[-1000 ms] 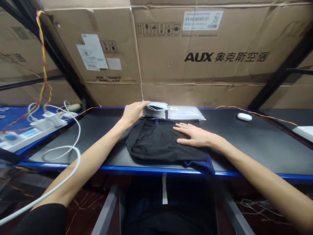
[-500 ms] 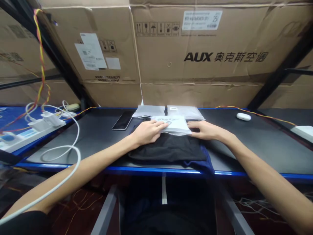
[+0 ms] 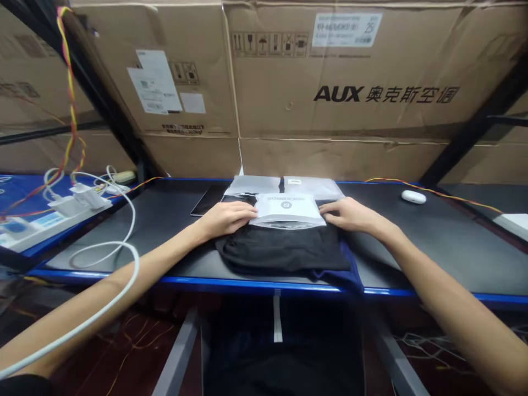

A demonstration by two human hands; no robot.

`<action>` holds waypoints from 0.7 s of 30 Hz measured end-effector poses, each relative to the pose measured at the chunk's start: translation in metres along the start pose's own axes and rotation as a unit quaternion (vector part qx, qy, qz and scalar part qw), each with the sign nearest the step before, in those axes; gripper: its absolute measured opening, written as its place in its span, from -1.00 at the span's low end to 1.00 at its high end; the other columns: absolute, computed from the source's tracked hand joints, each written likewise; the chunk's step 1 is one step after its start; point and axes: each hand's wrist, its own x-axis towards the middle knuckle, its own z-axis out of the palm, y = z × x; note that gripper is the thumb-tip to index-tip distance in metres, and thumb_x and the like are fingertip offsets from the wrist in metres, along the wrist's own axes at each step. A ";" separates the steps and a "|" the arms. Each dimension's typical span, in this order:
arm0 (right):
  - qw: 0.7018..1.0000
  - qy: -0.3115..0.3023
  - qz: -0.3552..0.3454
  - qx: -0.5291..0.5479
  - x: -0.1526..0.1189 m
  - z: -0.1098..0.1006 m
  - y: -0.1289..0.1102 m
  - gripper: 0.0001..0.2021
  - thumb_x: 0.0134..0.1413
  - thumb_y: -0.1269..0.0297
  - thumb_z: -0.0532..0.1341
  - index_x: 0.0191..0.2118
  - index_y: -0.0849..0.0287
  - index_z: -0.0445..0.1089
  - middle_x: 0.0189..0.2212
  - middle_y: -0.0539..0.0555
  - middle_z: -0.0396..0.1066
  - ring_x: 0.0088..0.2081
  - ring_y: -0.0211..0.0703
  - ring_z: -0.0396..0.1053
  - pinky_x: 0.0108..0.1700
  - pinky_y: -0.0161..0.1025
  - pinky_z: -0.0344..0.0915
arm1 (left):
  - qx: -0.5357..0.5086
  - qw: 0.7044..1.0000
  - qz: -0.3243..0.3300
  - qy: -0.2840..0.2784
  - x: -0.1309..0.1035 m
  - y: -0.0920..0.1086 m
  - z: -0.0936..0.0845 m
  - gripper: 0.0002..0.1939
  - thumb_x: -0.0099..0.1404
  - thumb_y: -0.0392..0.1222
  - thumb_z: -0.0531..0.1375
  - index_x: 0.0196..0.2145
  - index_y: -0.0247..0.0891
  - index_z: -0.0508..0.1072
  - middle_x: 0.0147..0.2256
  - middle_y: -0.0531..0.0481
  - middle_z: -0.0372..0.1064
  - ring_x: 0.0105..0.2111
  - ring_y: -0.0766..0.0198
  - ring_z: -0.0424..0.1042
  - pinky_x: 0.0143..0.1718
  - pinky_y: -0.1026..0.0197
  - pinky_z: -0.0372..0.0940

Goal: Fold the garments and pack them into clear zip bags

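A frosted white pouch with grey print [image 3: 287, 210] lies on folded black cloth [image 3: 280, 250] at the table's middle, its near edge gaping slightly. My left hand [image 3: 233, 217] is closed at the pouch's left edge, fingertips on its corner. At the right edge my right hand [image 3: 346, 214] pinches the other corner between thumb and fingers. Dark blue fabric [image 3: 350, 267] sticks out from under the black cloth on the right. Behind the pouch lie two more frosted bags, one on the left [image 3: 258, 185] and one on the right [image 3: 315, 188].
A phone [image 3: 208, 200] lies left of the bags. A white case [image 3: 413, 197] rests at the right. The power strip [image 3: 53, 220] and a looping white cable [image 3: 134, 264] are on the left. Cardboard boxes [image 3: 280, 110] stand behind the table [image 3: 433, 242].
My left hand has moved left, off the top of the pouch to its left edge. The pouch's near edge now gapes more. My right hand stays at the right edge.
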 end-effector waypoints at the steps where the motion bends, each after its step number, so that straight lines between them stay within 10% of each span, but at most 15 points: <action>1: 0.999 0.030 0.030 -0.023 0.000 0.000 -0.001 -0.63 0.12 0.27 0.11 -0.07 0.09 0.62 -0.08 0.11 0.62 -0.05 0.16 0.55 0.07 0.04 0.41 | 0.005 1.000 0.003 0.008 0.000 0.001 0.001 -0.77 0.49 -0.22 0.09 -0.08 -0.19 0.56 -0.03 -0.03 0.57 -0.02 0.25 0.55 0.04 0.21 0.44; 7: 0.976 0.218 -0.016 0.013 0.002 0.013 -0.040 -0.64 0.22 0.22 0.09 -0.05 0.14 0.60 -0.09 0.14 0.62 -0.05 0.10 0.56 0.09 0.01 0.42 | 0.016 0.999 0.032 0.001 0.000 0.001 0.000 -0.79 0.46 -0.18 0.14 -0.08 -0.19 0.57 -0.05 -0.05 0.59 -0.07 0.25 0.59 -0.04 0.24 0.48; 13: 0.958 0.155 -0.218 -0.105 0.024 0.047 -0.107 -0.72 0.36 0.25 0.08 -0.07 0.14 0.54 -0.11 0.19 0.59 -0.03 0.04 0.49 0.10 0.02 0.37 | 0.044 0.997 0.063 0.001 -0.002 0.000 0.001 -0.79 0.45 -0.21 0.14 -0.07 -0.19 0.55 -0.04 -0.05 0.58 -0.10 0.22 0.60 -0.11 0.25 0.49; 21: 0.912 0.121 -0.257 -0.296 0.054 0.066 -0.144 -0.66 0.35 0.53 -0.03 -0.11 0.31 0.51 -0.31 0.23 0.58 -0.29 0.00 0.47 -0.29 -0.12 0.31 | 0.037 0.998 0.045 -0.008 -0.001 0.001 0.002 -0.77 0.43 -0.20 0.13 -0.06 -0.19 0.55 -0.08 -0.06 0.60 -0.15 0.22 0.62 -0.18 0.27 0.49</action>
